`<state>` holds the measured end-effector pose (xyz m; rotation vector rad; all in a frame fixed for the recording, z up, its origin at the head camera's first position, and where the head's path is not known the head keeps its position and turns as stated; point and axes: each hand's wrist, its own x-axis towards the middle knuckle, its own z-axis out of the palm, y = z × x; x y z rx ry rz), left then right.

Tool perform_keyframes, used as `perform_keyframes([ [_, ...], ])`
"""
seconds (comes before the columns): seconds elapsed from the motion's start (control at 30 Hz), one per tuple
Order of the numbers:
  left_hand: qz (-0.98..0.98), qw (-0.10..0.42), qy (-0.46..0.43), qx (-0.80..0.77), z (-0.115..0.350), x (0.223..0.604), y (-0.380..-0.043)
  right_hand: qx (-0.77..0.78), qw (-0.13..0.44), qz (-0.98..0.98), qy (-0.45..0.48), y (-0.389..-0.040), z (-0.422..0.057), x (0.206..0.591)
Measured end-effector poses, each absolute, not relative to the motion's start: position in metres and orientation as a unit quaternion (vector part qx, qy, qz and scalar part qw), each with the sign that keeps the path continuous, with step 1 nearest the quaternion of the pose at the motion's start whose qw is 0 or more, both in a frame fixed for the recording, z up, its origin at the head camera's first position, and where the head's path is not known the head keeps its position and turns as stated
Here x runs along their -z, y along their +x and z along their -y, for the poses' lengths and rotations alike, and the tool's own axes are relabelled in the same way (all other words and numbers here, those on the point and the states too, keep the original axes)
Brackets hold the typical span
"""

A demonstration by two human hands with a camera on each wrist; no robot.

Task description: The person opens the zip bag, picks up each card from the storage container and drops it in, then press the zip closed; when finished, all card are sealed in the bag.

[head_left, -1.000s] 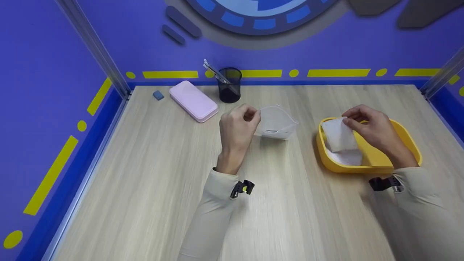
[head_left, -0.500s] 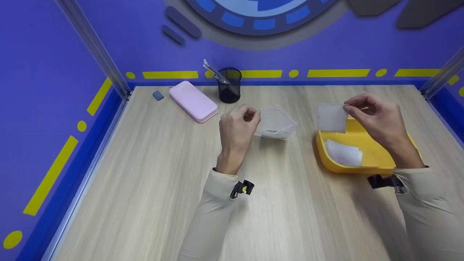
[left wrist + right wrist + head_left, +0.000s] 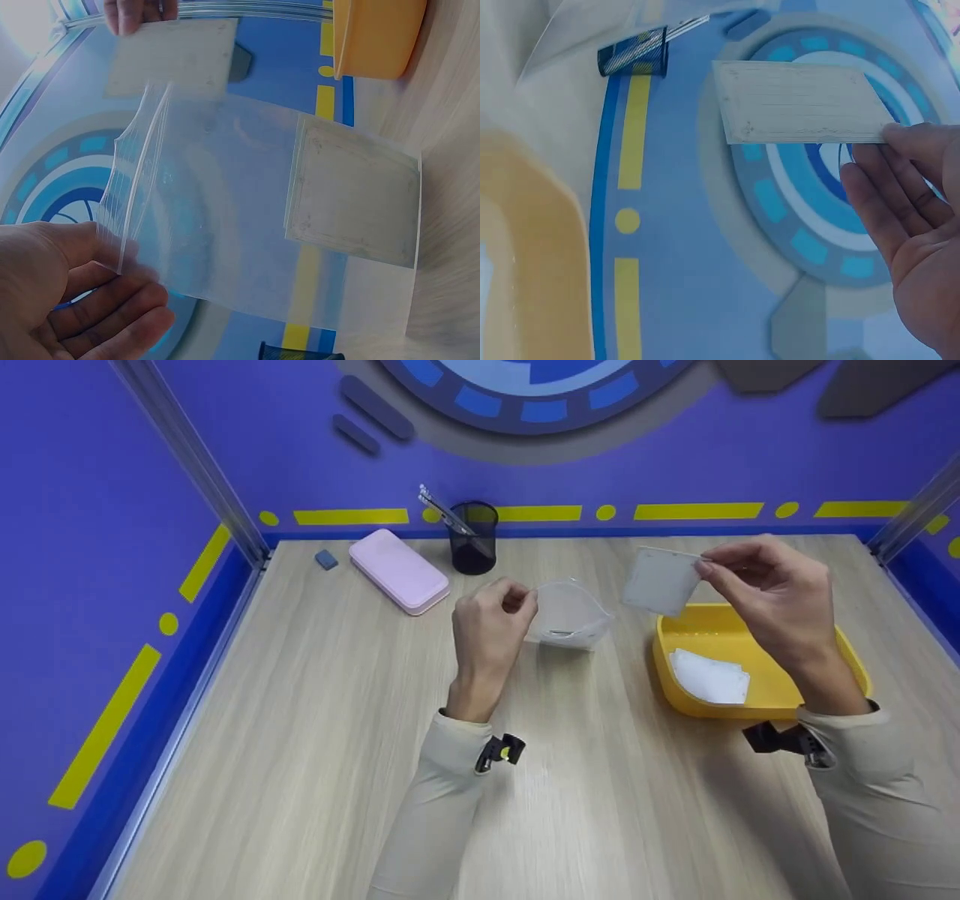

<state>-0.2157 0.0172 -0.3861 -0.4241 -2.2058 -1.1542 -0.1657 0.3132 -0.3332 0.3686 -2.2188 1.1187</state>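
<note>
My left hand pinches the upper edge of a clear zip bag that stands on the table with its mouth open. In the left wrist view, square pale sheets lie at the bottom of that bag. A square whitish sheet is pinched at one corner between the thumb and fingers of my right hand. It hangs in the air to the right of the bag, apart from it. Below my right hand is a yellow tray, with more white sheets in its left part.
At the back stand a black mesh pen holder with pens in it and a pink case. A small blue eraser-like block lies farther left. Blue panels border the wooden table at the back and sides.
My right hand has lifted one sheet up out of the yellow tray and carried it left toward the bag. The left hand and the bag have stayed in place.
</note>
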Motion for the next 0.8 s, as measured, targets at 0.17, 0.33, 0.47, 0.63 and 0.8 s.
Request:
perform_keyframes([
  [0.17, 0.833, 0.302, -0.16, 0.436, -0.017, 0.386, -0.215, -0.434, 0.32, 0.825, 0.169, -0.165, -0.301, 0.328],
  [0.33, 0.831, 0.304, -0.162, 0.437, -0.017, 0.387, -0.216, -0.45, 0.337, 0.808, 0.179, -0.163, -0.288, 0.323],
  [0.47, 0.831, 0.306, -0.164, 0.435, -0.017, 0.386, -0.216, -0.466, 0.355, 0.79, 0.181, -0.163, -0.28, 0.318],
  [0.63, 0.832, 0.31, -0.162, 0.43, -0.017, 0.386, -0.216, -0.489, 0.363, 0.768, 0.197, -0.164, -0.269, 0.316],
  [0.8, 0.832, 0.309, -0.161, 0.431, -0.017, 0.388, -0.216, -0.501, 0.356, 0.755, 0.228, -0.168, -0.258, 0.324],
])
